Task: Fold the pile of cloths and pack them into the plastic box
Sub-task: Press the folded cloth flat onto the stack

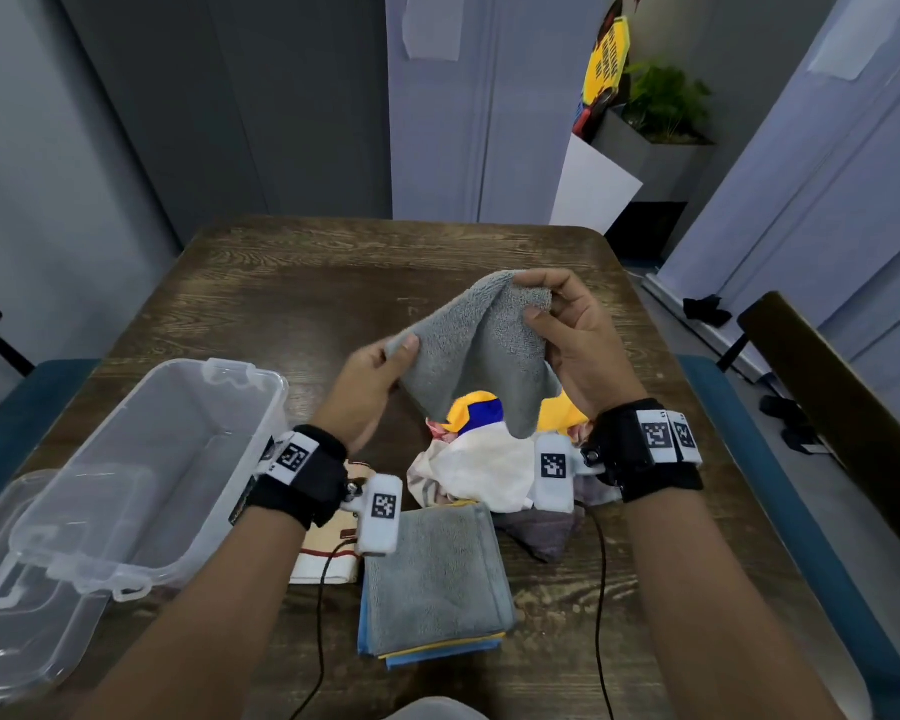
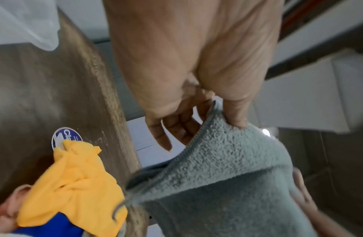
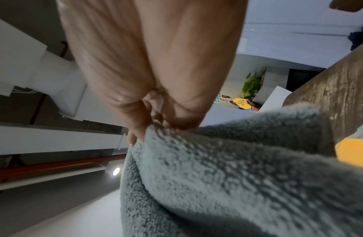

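A grey terry cloth (image 1: 481,350) hangs in the air above the table, held by both hands. My left hand (image 1: 388,363) pinches its left edge between thumb and fingers, as the left wrist view shows at the cloth (image 2: 227,168). My right hand (image 1: 552,314) grips its upper corner, bunched at the cloth (image 3: 227,160). Under it lies the unfolded pile (image 1: 481,459): yellow, blue, white and brownish cloths. A folded stack (image 1: 432,584), grey on top with yellow and blue below, lies near me. The clear plastic box (image 1: 141,459) stands open on the left.
The box lid (image 1: 17,589) lies under the box's near end. A cream cloth with a red stripe (image 1: 328,553) sits between box and stack. Wrist camera cables (image 1: 320,626) trail over the wooden table (image 1: 307,283). A dark chair back (image 1: 827,387) stands at right.
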### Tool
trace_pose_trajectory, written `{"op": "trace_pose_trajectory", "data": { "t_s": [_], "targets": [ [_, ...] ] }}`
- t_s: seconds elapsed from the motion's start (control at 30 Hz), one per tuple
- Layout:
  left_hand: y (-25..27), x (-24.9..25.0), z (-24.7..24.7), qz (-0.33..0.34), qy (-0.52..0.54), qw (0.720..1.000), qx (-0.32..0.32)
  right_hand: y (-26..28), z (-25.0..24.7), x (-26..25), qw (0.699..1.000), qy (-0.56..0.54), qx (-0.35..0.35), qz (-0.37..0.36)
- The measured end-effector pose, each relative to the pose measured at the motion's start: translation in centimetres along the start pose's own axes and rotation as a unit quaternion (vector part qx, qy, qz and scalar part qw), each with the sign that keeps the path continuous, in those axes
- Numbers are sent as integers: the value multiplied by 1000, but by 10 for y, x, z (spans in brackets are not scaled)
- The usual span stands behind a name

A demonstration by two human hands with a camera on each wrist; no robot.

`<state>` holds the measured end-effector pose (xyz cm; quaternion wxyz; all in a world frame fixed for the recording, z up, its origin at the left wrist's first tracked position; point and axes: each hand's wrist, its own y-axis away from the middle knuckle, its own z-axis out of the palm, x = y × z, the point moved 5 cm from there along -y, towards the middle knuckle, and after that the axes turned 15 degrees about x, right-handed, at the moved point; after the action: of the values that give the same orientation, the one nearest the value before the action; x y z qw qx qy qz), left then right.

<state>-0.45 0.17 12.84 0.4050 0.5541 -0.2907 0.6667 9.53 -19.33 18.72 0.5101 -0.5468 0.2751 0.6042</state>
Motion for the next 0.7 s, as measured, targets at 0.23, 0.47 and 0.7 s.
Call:
{"op": "trace_pose_trajectory", "data": {
  "t_s": [0.23, 0.47, 0.7],
  "targets": [
    [-8, 19, -9, 152, -67, 985, 55, -2, -12, 2, 999, 35, -7, 19],
    [-15, 37, -8, 218, -153, 962, 51, -8, -15, 11, 966, 249, 31, -61],
    [-8, 25, -7, 146, -80, 986, 28, 12, -8, 11, 901, 354, 164, -187]
  ]
}}
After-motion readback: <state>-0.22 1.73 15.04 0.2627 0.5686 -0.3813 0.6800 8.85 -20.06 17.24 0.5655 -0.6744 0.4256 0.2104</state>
